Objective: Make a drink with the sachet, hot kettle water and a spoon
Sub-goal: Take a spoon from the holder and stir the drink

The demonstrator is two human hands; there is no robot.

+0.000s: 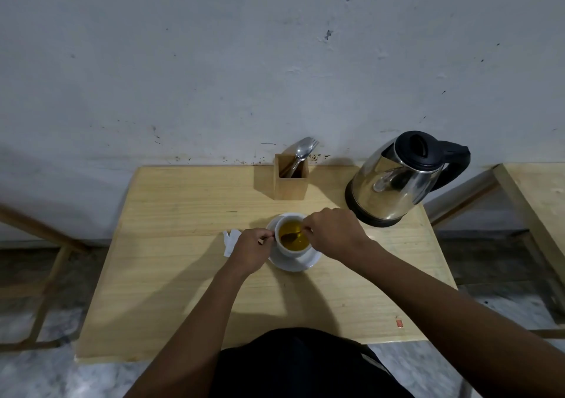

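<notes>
A white cup [292, 252] full of yellow-brown liquid stands on a white saucer [293, 264] in the middle of the wooden table [183, 275]. My right hand [333, 234] pinches the handle of a spoon [292, 237] whose bowl is dipped in the liquid. My left hand [252, 252] rests against the cup's left side, fingers closed at its handle. A torn white sachet [230, 240] lies just left of that hand. The steel kettle [397, 180] with a black lid and handle stands at the back right.
A wooden cutlery holder [290, 180] with a spoon and fork stands at the back by the wall. A small red scrap [399, 323] lies near the front right edge. Another wooden table [538, 202] is to the right, and a wooden frame [46, 244] to the left.
</notes>
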